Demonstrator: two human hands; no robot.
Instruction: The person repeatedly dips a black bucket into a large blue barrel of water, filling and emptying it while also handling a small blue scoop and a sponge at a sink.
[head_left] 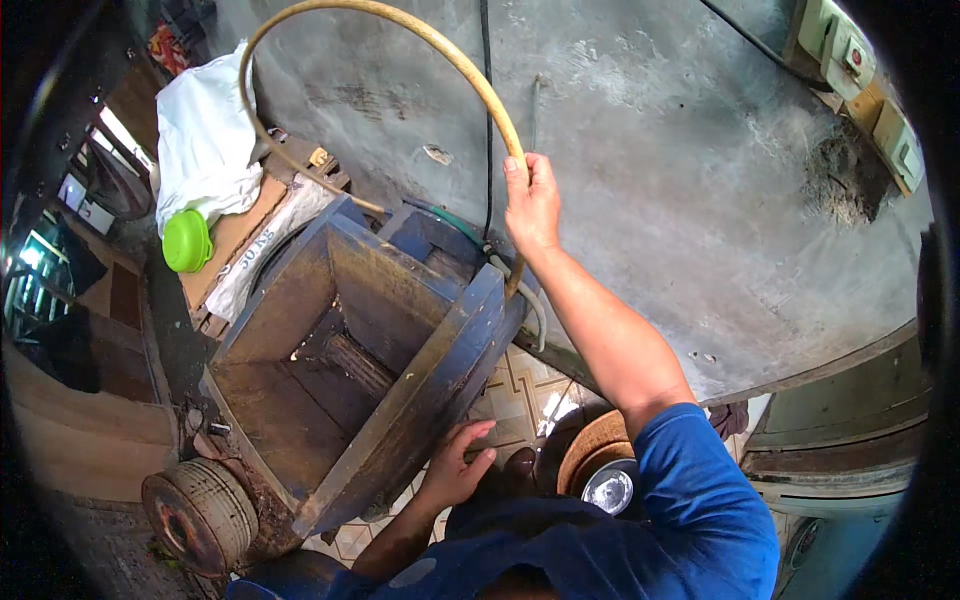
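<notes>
My right hand (532, 205), arm stretched out toward the wall, is closed around a yellow hose (420, 30). The hose arcs up and left in a big loop, then drops behind the machine; a short stretch shows below my hand near the machine's far right edge. In front of me stands a worn blue machine with a square, tilted metal hopper (290, 400), a ribbed roller (358, 362) at its bottom. My left hand (455, 468) is beside the hopper's near right side, fingers apart, holding nothing; whether it touches the metal I cannot tell.
A rusty grooved pulley (200, 515) juts out at lower left. Behind the machine lie a white sack (205, 140) and a green plastic container (187, 241). Round brown basins and a silver bowl (608, 490) sit by my right side. Switch boxes (850, 58) hang on the grey wall (680, 180).
</notes>
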